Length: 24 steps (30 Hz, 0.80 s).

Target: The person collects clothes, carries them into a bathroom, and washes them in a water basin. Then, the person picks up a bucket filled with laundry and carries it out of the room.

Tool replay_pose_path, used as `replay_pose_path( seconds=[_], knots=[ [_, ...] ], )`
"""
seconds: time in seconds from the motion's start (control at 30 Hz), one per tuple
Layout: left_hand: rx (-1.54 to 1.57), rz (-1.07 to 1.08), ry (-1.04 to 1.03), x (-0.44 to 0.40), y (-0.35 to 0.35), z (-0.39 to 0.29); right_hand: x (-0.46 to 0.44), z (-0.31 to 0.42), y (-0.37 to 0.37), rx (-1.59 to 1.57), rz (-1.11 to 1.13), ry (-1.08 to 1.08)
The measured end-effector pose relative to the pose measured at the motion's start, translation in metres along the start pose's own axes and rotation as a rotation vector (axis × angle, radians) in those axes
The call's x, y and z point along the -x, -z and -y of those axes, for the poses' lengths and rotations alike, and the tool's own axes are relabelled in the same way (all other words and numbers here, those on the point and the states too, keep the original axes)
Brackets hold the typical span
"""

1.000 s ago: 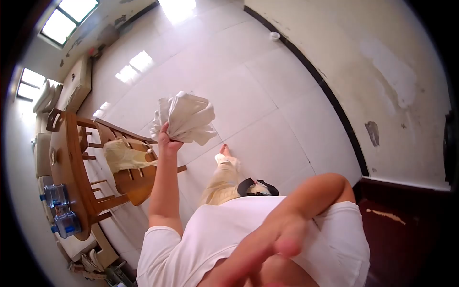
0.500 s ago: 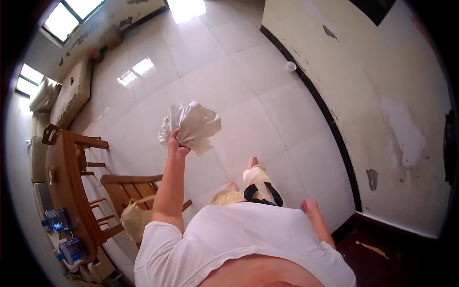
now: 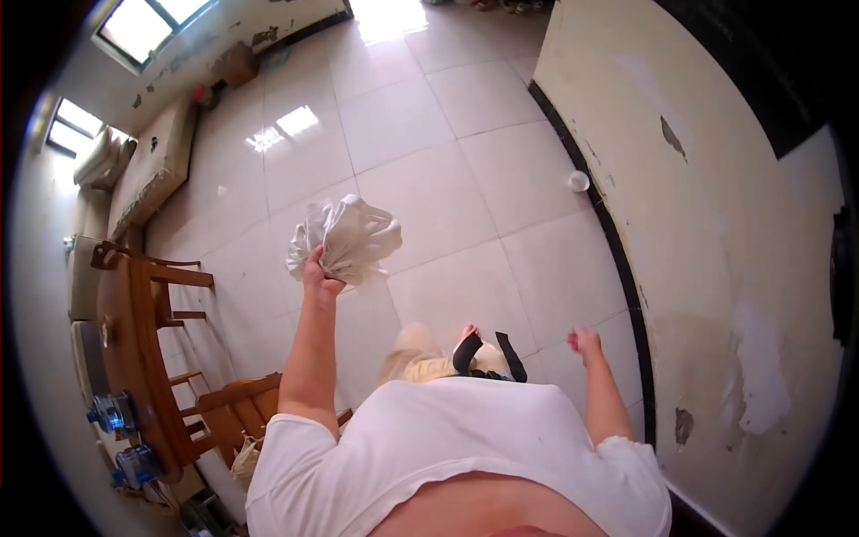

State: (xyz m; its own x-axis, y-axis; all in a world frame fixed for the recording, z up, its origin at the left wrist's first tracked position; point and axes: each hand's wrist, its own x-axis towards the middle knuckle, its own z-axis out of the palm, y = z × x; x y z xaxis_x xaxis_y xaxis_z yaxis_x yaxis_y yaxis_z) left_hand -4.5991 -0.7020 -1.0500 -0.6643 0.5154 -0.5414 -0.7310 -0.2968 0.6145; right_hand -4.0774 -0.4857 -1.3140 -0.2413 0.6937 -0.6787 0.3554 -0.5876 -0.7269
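My left hand (image 3: pixel 323 276) is wrapped round a bunched whitish cloth (image 3: pixel 351 237), held out in front of me above the tiled floor. The cloth fans out above and to the right of my fingers. My right hand (image 3: pixel 583 341) hangs out at my right side over the floor, its fingers curled; what it holds, if anything, is too small to make out. Black straps (image 3: pixel 511 358) show at my waist, below the white shirt.
At the left stand a wooden table (image 3: pixel 130 345) with blue water jugs (image 3: pixel 114 413), a wooden chair (image 3: pixel 237 407) with a pale bag, and a sofa (image 3: pixel 154 174). A white bowl (image 3: pixel 579 182) lies by the right wall (image 3: pixel 716 233).
The view has moved forward along the floor; table and chair have slid back. My right hand has swung from across my chest out to my right side. The cloth stays in my left hand.
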Motion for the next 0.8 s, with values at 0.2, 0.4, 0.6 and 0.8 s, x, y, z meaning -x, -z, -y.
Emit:
replay_pose_path(
  seconds=[0.2, 0.4, 0.6, 0.8],
  knots=[
    [0.039, -0.042, -0.019, -0.013, -0.003, 0.002, -0.047, 0.135, -0.061, -0.031, 0.101, 0.270],
    [0.060, 0.070, 0.054, -0.031, 0.023, -0.003, -0.010, 0.053, -0.108, 0.039, 0.177, 0.217],
    [0.000, 0.071, 0.093, -0.060, 0.040, -0.016, 0.058, -0.097, -0.106, 0.118, 0.124, -0.227],
    [-0.147, 0.119, 0.071, -0.066, 0.035, -0.024, 0.109, -0.200, -0.124, -0.315, -0.048, -0.279]
  ],
)
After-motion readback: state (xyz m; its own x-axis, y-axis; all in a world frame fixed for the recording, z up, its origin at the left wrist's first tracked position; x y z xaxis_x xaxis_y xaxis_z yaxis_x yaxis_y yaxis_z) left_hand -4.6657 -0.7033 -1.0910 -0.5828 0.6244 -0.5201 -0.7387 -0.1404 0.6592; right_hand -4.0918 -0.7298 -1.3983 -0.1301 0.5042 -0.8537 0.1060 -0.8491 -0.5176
